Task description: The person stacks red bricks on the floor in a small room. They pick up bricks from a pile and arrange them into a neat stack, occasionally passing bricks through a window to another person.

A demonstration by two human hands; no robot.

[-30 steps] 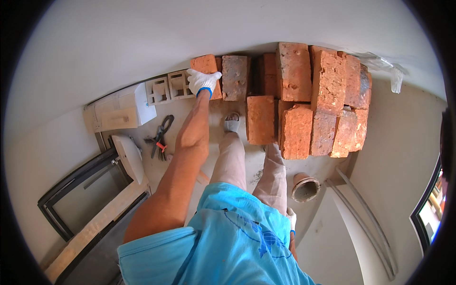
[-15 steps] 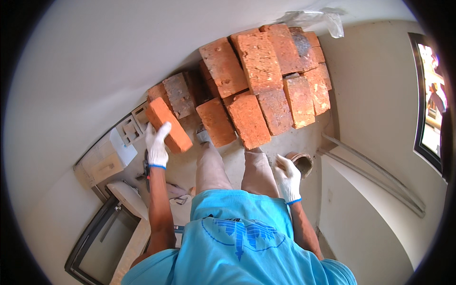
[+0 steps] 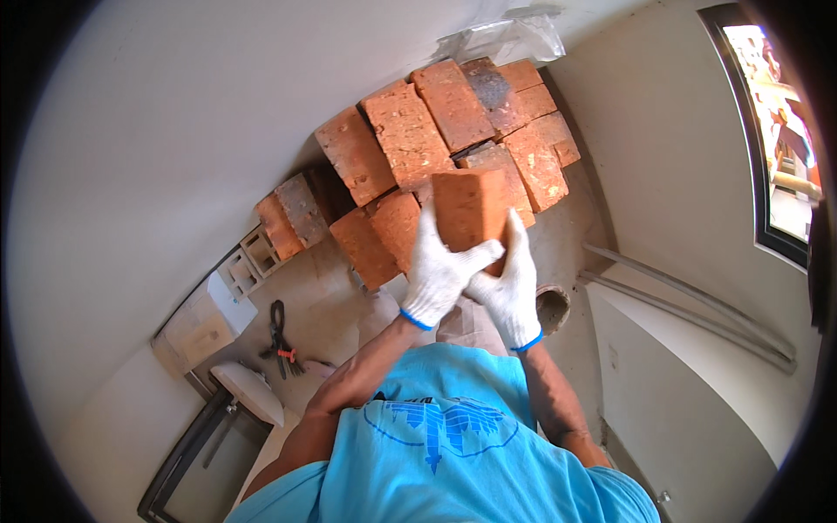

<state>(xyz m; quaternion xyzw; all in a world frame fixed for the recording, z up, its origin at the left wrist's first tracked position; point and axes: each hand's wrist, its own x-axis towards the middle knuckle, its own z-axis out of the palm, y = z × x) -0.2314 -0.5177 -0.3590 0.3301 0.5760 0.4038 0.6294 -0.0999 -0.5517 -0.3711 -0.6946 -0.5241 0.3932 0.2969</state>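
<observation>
Both gloved hands, left [image 3: 438,272] and right [image 3: 508,288], clamped on brick [image 3: 471,207] at centre; white box [image 3: 202,321] lower left.

Pale plastered walls [image 3: 174,131] curve around a dusty concrete floor [image 3: 323,305]; daylight pours through a dark-framed window [image 3: 772,131], and grey pipes [image 3: 689,301] run along the right wall.

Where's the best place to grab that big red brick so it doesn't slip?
Probably by its two long side faces, one hand on each, coming in from below. The brick is a flat-sided block, too wide for one hand. That matches the hold shown: the left hand and the right hand, both gloved, clasp its near end from opposite sides, above the brick stack.
</observation>
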